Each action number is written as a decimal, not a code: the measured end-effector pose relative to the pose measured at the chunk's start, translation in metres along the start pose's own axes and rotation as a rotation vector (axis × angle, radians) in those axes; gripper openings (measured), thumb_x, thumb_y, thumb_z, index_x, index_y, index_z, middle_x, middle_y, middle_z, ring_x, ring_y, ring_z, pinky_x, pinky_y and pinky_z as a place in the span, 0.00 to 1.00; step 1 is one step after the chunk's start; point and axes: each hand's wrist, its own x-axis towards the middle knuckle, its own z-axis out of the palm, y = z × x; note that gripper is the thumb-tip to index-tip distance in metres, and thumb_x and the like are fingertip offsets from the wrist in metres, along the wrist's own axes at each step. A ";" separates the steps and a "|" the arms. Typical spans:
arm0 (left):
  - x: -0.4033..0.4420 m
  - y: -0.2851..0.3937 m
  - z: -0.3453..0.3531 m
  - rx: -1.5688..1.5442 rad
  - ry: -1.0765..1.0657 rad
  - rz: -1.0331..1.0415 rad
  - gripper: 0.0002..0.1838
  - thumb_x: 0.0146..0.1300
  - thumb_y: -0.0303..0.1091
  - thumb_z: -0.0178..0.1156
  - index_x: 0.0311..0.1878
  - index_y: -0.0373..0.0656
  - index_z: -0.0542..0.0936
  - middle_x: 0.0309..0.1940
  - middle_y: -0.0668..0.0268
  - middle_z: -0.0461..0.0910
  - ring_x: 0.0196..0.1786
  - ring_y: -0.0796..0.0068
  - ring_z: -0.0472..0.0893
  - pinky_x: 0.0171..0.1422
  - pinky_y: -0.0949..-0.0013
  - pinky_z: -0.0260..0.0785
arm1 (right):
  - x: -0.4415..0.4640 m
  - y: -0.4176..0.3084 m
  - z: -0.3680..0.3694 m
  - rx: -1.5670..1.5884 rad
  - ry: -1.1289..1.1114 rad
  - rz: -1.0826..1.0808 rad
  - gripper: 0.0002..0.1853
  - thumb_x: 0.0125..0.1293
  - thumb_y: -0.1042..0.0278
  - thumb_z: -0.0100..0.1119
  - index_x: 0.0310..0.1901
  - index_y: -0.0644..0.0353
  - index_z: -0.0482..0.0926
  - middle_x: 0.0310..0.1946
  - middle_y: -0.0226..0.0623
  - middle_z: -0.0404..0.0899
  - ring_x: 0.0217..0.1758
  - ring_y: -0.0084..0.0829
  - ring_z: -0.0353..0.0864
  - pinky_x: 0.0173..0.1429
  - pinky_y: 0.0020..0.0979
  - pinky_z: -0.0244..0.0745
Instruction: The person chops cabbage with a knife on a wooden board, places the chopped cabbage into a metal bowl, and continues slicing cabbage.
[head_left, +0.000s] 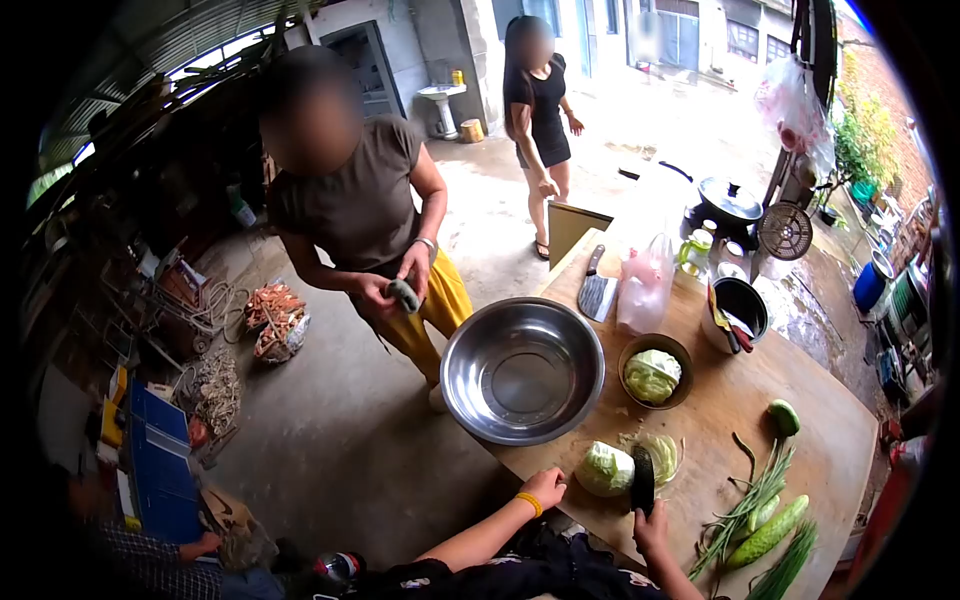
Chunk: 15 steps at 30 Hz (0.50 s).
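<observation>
My right hand point(652, 524) is closed around the handle of a dark-bladed kitchen knife point(642, 478), which stands on the wooden table against a cut cabbage point(604, 470). Shredded cabbage point(664, 460) lies on the far side of the blade. Near the table's edge, just left of the cabbage, is my left hand point(545, 488), a yellow band at its wrist. Its fingers look loosely bent and apart, with nothing visible in them and a small gap to the cabbage. Beyond it sits a large steel basin point(470, 415).
A bowl point(627, 387) holding cabbage, a cleaver point(598, 295), a plastic bag point(645, 285) and a dark pot point(757, 330) stand farther back. Cucumbers point(768, 535) and long green stalks point(745, 510) lie at right. Across the basin, a person point(350, 200) holds a dark green object.
</observation>
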 end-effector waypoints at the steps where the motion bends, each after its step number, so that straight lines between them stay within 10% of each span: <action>1: -0.001 0.003 -0.001 0.001 -0.008 0.003 0.14 0.53 0.36 0.55 0.40 0.39 0.75 0.35 0.54 0.78 0.40 0.57 0.77 0.46 0.62 0.69 | -0.001 0.001 0.000 -0.004 0.001 -0.001 0.13 0.54 0.69 0.56 0.36 0.64 0.64 0.29 0.54 0.72 0.34 0.53 0.72 0.37 0.45 0.65; 15: 0.002 0.009 -0.004 0.345 -0.090 0.092 0.14 0.51 0.33 0.53 0.42 0.41 0.75 0.46 0.55 0.71 0.49 0.53 0.71 0.55 0.57 0.64 | -0.011 -0.022 -0.006 -0.128 0.080 -0.138 0.13 0.53 0.69 0.57 0.35 0.64 0.65 0.30 0.57 0.71 0.35 0.56 0.71 0.36 0.47 0.64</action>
